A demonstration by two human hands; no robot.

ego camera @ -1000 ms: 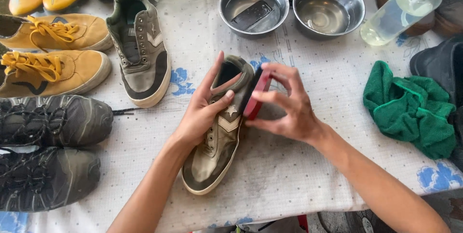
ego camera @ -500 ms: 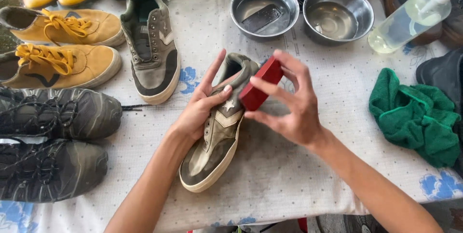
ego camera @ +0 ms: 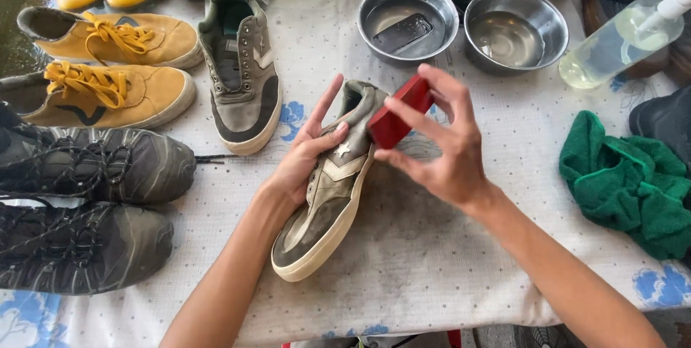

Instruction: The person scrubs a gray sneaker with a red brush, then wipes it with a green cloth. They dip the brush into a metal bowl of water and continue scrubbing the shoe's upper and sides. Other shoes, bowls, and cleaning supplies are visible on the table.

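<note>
While right hand pinches red block | left hand spread, covering sneaker side

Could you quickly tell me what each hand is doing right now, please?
Left hand: open, fingers spread, steadying the grey-green sneaker on its side.
Right hand: closed on a red block, held against the sneaker's heel.
</note>
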